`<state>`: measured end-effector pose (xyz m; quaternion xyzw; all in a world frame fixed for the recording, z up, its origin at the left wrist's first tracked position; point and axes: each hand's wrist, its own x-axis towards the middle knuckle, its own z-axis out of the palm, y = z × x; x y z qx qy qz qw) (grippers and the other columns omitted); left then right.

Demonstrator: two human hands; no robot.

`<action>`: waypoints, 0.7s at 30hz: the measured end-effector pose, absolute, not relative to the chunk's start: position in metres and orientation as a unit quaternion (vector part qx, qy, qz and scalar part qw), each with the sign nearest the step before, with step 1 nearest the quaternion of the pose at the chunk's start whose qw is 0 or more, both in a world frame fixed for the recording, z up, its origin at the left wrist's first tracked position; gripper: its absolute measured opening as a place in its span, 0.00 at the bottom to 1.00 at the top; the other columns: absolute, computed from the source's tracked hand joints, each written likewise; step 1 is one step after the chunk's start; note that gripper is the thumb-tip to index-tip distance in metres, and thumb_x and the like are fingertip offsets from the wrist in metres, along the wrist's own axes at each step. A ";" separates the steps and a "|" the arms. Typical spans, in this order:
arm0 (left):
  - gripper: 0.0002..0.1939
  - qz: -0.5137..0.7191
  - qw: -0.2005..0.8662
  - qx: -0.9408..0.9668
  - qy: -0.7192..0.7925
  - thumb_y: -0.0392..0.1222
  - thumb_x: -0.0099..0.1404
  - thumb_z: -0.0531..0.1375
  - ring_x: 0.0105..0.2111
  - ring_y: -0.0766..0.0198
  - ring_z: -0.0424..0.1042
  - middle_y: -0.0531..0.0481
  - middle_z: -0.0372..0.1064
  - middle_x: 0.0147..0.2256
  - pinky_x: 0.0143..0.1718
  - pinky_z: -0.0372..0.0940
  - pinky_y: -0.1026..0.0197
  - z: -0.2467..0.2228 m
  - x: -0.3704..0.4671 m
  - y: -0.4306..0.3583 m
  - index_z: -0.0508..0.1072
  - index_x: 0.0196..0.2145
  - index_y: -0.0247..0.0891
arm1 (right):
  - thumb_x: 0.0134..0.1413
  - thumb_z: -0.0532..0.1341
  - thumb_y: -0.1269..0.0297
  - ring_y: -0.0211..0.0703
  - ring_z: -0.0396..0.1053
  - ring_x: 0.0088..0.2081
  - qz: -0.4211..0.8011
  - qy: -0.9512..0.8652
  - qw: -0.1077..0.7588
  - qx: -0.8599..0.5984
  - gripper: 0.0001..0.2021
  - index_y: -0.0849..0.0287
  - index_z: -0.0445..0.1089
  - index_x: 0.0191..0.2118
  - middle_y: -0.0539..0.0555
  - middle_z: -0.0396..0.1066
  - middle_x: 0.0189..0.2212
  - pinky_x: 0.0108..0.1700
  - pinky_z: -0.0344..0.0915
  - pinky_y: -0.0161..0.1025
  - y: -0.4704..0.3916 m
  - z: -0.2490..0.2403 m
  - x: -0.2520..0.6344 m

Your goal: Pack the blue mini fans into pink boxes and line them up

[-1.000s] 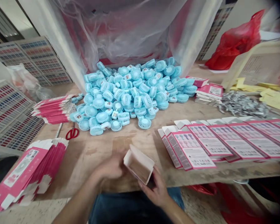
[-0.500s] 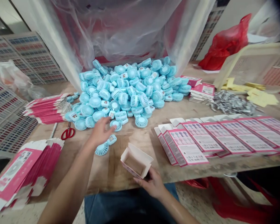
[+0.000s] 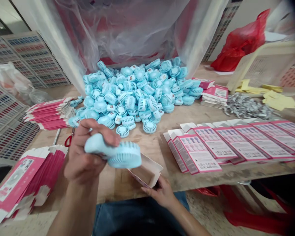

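Fan lifted (hand partly hiding scissors).

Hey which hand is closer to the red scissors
Left. The left hand, holding a blue fan, partly covers the scissors in view; the right hand, holding the open box, is farther right.

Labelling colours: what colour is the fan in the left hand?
Light blue fan, clearest in head view.

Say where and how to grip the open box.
Grip the open box by its right-end outer walls, probably from the right, like the right hand: its mouth faces up, and the blue fan in the left hand partly hides its left end.
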<state>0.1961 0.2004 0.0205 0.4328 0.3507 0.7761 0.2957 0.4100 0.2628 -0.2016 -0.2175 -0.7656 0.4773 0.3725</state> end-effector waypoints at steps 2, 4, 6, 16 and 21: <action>0.16 0.732 0.364 0.491 0.301 0.32 0.52 0.63 0.33 0.61 0.71 0.52 0.72 0.30 0.37 0.69 0.58 0.024 0.212 0.206 0.70 0.40 0.42 | 0.50 0.69 0.48 0.51 0.75 0.40 0.481 -0.765 0.370 -0.217 0.25 0.59 0.71 0.49 0.58 0.75 0.40 0.43 0.75 0.44 0.263 -0.200 0.410; 0.12 0.647 0.406 0.565 0.311 0.30 0.54 0.61 0.35 0.61 0.71 0.50 0.72 0.34 0.37 0.68 0.59 0.024 0.220 0.211 0.70 0.37 0.40 | 0.51 0.68 0.47 0.51 0.75 0.41 0.490 -0.763 0.365 -0.213 0.26 0.58 0.71 0.51 0.59 0.75 0.41 0.44 0.74 0.45 0.264 -0.197 0.409; 0.15 0.540 0.397 0.648 0.361 0.27 0.55 0.58 0.39 0.60 0.72 0.46 0.72 0.40 0.40 0.68 0.59 0.026 0.220 0.212 0.73 0.40 0.39 | 0.51 0.67 0.45 0.50 0.75 0.40 0.498 -0.761 0.360 -0.208 0.26 0.58 0.71 0.51 0.58 0.75 0.41 0.43 0.75 0.44 0.265 -0.194 0.408; 0.21 0.396 0.325 0.742 0.433 0.25 0.58 0.55 0.47 0.61 0.73 0.43 0.70 0.46 0.46 0.70 0.63 0.032 0.230 0.193 0.75 0.46 0.40 | 0.52 0.66 0.44 0.50 0.74 0.42 0.523 -0.758 0.350 -0.171 0.27 0.53 0.70 0.54 0.56 0.75 0.42 0.43 0.73 0.43 0.265 -0.184 0.406; 0.13 0.348 0.307 0.732 0.498 0.32 0.63 0.58 0.48 0.55 0.72 0.43 0.72 0.47 0.48 0.69 0.55 0.033 0.232 0.180 0.77 0.43 0.42 | 0.50 0.66 0.41 0.47 0.73 0.37 0.524 -0.753 0.359 -0.171 0.26 0.55 0.73 0.47 0.55 0.73 0.36 0.38 0.72 0.40 0.265 -0.187 0.407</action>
